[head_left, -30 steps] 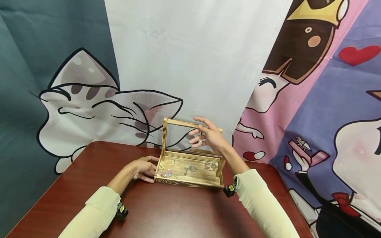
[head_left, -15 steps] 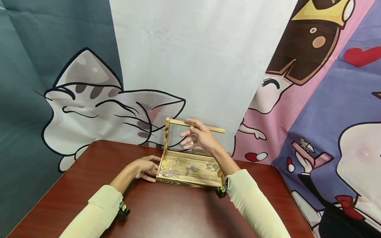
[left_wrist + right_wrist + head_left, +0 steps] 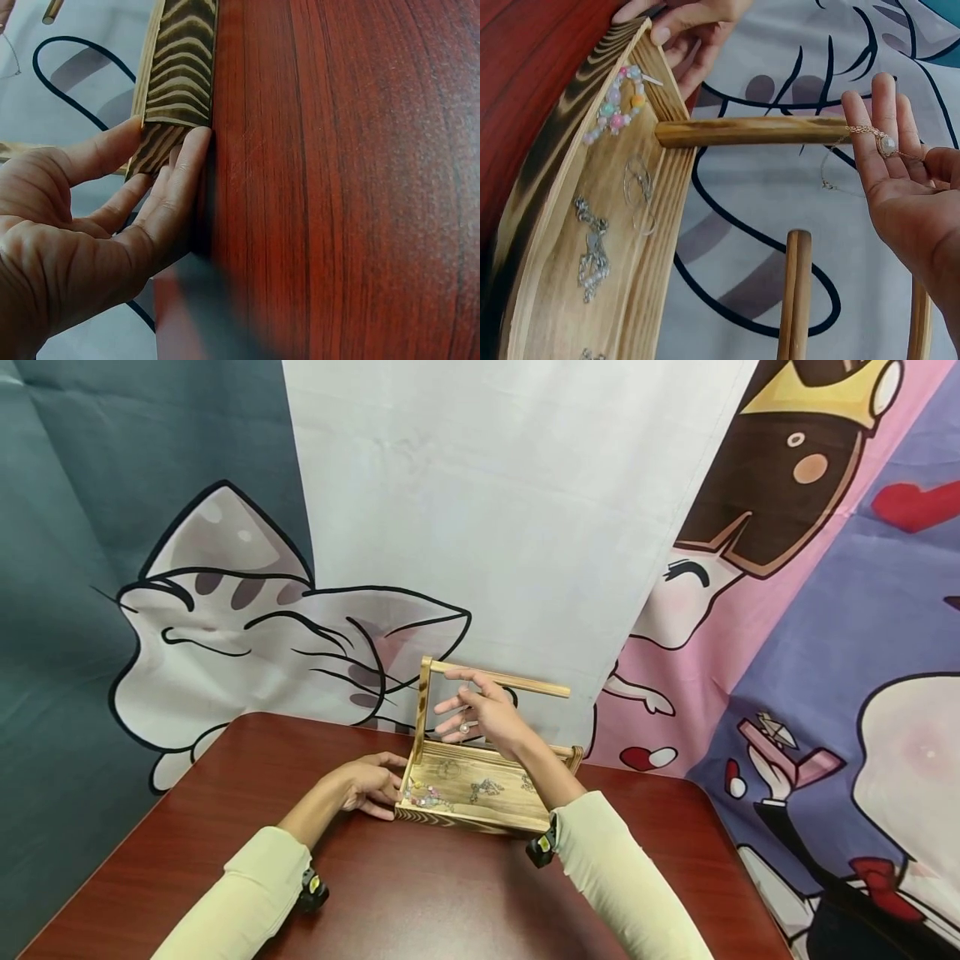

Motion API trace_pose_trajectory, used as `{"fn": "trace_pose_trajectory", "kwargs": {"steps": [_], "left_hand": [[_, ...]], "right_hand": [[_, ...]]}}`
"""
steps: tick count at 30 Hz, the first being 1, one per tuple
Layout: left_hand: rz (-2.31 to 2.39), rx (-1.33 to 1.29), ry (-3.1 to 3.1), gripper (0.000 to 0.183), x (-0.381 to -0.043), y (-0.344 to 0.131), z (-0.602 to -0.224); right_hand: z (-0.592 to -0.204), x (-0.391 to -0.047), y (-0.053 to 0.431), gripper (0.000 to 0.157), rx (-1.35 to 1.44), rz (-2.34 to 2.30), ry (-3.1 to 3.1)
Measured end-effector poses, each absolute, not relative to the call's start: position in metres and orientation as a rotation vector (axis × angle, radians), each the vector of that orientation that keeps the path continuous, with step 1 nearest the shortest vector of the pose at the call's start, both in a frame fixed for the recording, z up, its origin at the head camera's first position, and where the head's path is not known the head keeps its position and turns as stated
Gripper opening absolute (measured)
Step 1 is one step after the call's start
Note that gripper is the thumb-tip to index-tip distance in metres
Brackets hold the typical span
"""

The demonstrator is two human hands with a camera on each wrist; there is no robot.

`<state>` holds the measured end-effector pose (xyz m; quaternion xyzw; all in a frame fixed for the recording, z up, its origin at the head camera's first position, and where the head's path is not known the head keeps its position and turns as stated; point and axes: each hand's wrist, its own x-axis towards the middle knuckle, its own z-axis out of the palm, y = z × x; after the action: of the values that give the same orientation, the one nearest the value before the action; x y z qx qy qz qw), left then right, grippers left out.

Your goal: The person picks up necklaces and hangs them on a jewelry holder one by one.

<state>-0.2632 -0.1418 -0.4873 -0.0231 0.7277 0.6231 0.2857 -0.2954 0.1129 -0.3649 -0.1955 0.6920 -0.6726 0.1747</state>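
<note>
A wooden tray (image 3: 465, 821) with an upright post (image 3: 422, 714) and a top bar (image 3: 525, 683) stands on the table. My left hand (image 3: 363, 785) grips its left end, thumb at the rim and fingers against the side, as the left wrist view shows. Above the tray, my right hand (image 3: 487, 718) holds a fine chain necklace (image 3: 886, 145) with a pearl-like pendant, draped over the fingers beside the post. In the tray lie a pastel bead bracelet (image 3: 616, 105), a thin wire-like loop (image 3: 639, 191) and a silver chain (image 3: 592, 259). My right forearm partly hides further jewelry.
The reddish-brown table (image 3: 420, 893) extends in front of the tray. Behind it hangs a cloth backdrop (image 3: 487, 527) with cartoon figures, close to the tray's back. Another wooden rod (image 3: 798, 292) shows in the right wrist view.
My right hand has moved left along the top bar toward the left post, carrying the necklace. My left hand keeps its grip on the tray's left end.
</note>
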Motion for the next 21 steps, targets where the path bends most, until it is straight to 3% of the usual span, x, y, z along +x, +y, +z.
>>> {"fn": "trace_pose_trajectory", "kwargs": {"steps": [21], "left_hand": [[1.664, -0.065, 1.946, 0.082, -0.262, -0.141, -0.486]], "right_hand": [[-0.381, -0.293, 0.08, 0.042, -0.594, -1.896, 1.965]]}}
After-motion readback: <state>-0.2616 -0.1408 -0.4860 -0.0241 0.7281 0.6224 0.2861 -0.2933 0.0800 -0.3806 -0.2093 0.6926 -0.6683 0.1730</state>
